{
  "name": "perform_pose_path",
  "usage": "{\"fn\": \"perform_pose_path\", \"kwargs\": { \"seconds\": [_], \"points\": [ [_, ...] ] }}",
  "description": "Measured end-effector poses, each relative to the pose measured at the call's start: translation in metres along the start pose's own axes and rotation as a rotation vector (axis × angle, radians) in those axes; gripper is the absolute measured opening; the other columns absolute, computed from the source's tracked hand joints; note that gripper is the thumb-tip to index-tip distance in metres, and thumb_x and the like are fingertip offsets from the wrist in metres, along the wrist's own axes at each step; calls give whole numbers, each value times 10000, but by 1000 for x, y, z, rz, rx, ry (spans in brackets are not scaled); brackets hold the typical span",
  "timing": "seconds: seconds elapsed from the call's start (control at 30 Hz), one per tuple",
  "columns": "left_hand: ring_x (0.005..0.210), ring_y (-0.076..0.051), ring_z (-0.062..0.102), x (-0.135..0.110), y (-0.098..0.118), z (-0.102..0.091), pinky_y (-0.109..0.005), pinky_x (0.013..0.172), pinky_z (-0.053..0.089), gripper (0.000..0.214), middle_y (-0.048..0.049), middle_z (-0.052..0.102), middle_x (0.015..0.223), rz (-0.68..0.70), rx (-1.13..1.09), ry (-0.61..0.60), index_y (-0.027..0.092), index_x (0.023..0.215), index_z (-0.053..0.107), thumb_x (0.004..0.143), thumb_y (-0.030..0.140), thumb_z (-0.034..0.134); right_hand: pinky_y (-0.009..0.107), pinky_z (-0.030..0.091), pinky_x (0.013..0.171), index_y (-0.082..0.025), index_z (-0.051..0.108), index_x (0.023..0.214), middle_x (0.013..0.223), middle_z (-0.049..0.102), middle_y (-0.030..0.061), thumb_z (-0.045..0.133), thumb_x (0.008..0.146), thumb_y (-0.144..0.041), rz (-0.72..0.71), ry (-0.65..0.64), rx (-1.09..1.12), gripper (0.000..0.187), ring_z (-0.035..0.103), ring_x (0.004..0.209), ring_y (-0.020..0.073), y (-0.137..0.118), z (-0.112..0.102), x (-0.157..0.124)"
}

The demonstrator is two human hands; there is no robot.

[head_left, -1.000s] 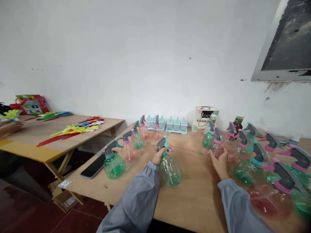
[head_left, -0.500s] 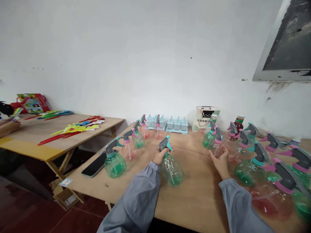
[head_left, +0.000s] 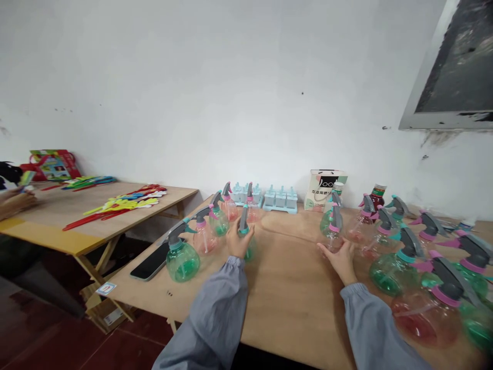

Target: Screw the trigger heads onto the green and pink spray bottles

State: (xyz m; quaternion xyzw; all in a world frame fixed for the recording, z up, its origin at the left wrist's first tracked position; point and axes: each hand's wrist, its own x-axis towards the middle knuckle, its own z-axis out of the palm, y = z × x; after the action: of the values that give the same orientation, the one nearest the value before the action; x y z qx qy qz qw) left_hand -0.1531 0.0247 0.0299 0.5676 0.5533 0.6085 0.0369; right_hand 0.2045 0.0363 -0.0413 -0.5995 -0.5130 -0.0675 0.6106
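My left hand [head_left: 238, 240] is closed round the neck of a green spray bottle [head_left: 250, 250], whose body is partly hidden behind the fingers. To its left stand several spray bottles, among them a green one [head_left: 183, 263] and a pink one [head_left: 204, 238]. On the right, my right hand [head_left: 342, 259] grips the body of a pink spray bottle [head_left: 330, 238] with a grey trigger head. Beyond that hand is a group of green and pink spray bottles, with a large pink one [head_left: 425, 316] nearest the table's front.
A black phone [head_left: 149, 262] lies on the wooden table [head_left: 292, 308]. Pale blue ice-pop moulds [head_left: 280, 199], a paper bag [head_left: 318, 191] and a dark red bottle [head_left: 378, 194] stand by the wall. Another person's hand [head_left: 17, 201] is over the left table, near colourful strips [head_left: 119, 205].
My left hand has carried the green spray bottle away from me and to the left, towards the bottles there. With my right hand, the pink spray bottle has shifted slightly left.
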Motion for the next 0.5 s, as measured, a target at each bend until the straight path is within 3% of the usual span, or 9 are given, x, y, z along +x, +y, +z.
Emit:
{"fn": "perform_pose_path", "kwargs": {
  "seconds": [0.1, 0.17, 0.27, 0.37, 0.5],
  "points": [
    [1278, -332, 537, -21, -14, 1, -457, 1074, 362, 607, -156, 593, 1352, 120, 239, 67, 193, 1340, 519, 794, 421, 656, 547, 435, 981, -122, 407, 1236, 1219, 506, 228, 633, 563, -890, 61, -80, 141, 1046, 512, 1148, 360, -1, 7, -7],
    [1278, -360, 519, -30, -24, 1, -478, 1039, 372, 569, -176, 583, 1346, 96, 376, 13, 183, 1298, 547, 786, 399, 667, 506, 453, 979, -121, 352, 1278, 1288, 478, 254, 649, 646, -822, 75, -138, 238, 989, 533, 1151, 328, -3, 9, -10],
    [1165, -337, 583, -29, -28, 1, -463, 961, 404, 409, -151, 640, 1240, 46, 469, -100, 204, 1193, 607, 810, 345, 641, 503, 460, 981, -128, 333, 1296, 1318, 474, 265, 665, 666, -787, 99, -177, 273, 970, 547, 1156, 327, -6, 11, -14],
    [1145, -297, 599, -18, -20, 2, -447, 995, 378, 326, -117, 677, 1181, 60, 366, -111, 227, 1140, 629, 851, 375, 617, 513, 467, 974, -144, 331, 1313, 1306, 504, 253, 673, 657, -783, 131, -225, 266, 977, 565, 1142, 334, -9, 11, -15],
    [1048, -291, 643, -2, -6, 5, -436, 977, 398, 329, -100, 710, 1005, -72, 143, -109, 200, 1105, 636, 875, 432, 605, 506, 485, 956, -143, 357, 1305, 1284, 532, 251, 671, 637, -794, 149, -216, 286, 984, 587, 1124, 344, -13, 10, -16]
  ]
}}
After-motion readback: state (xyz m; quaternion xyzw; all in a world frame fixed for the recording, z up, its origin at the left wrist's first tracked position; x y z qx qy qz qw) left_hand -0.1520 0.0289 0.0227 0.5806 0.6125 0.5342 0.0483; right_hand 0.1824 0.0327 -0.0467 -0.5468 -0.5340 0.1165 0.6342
